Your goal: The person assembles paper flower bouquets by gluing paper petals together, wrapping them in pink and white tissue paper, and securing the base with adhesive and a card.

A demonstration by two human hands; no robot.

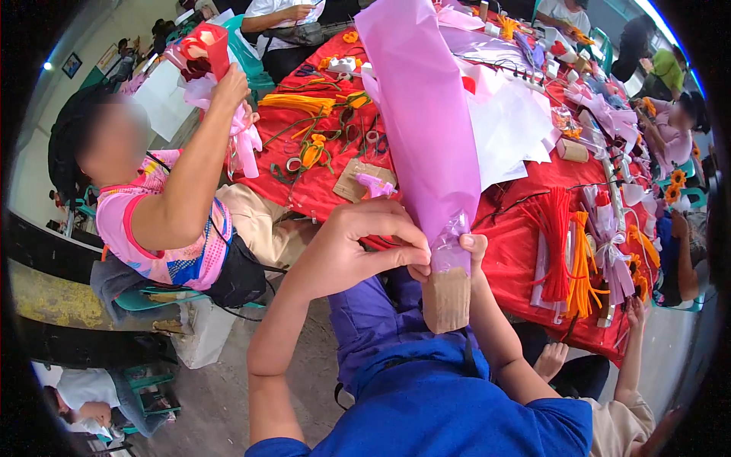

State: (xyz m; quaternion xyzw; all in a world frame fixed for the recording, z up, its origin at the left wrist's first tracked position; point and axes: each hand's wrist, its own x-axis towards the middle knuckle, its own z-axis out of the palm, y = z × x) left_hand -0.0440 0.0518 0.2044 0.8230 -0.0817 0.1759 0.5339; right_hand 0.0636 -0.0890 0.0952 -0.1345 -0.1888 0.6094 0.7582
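A tall pink paper wrapping (425, 114) stands upright in front of me, its lower end gathered around a brown corrugated cardboard base (447, 300). Shiny clear tape (448, 243) crosses the paper just above the cardboard. My right hand (475, 248) grips this lower end from behind, thumb on the right side; most of its fingers are hidden. On the left side, my left hand (380, 243) pinches thumb and fingertips together at the edge of the tape. Beyond that hand, a pink hot glue gun (375, 185) rests on a cardboard piece (347, 181).
The red-covered table (514, 228) bears orange pipe cleaners (297, 104), red pipe cleaners (554, 245), white paper sheets (505, 131) and a power strip (614, 194) with cords. A seated person (165, 223) close on the left raises a red-and-pink bouquet (211, 51). Another person's hand (634, 314) is at right.
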